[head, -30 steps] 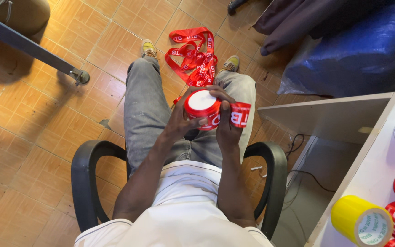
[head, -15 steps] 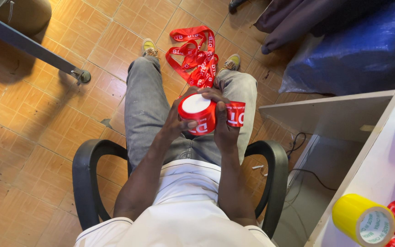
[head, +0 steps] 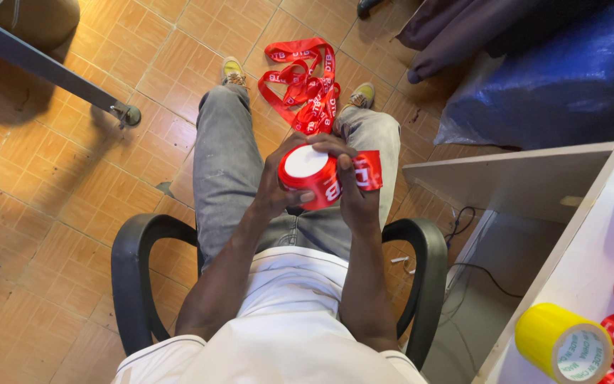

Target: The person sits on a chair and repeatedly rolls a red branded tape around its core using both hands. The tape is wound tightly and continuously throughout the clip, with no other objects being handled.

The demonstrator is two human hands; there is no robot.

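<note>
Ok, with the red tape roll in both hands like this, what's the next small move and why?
Probably pull the loose end a little farther off the red tape roll. The right hand pinches that end, and the left hand steadies the roll.

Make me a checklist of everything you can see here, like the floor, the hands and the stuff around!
Surface: orange tiled floor, worn.
Job's things: red tape roll with a white top; red tape end sticks out to its right.
Clutter: tangled red tape strip on the floor between the shoes.
Grippers: left hand and right hand both grip the roll over the lap.
Cables: black cable under the white desk.
Surroundings: black chair, yellow tape roll, blue sack.
</note>
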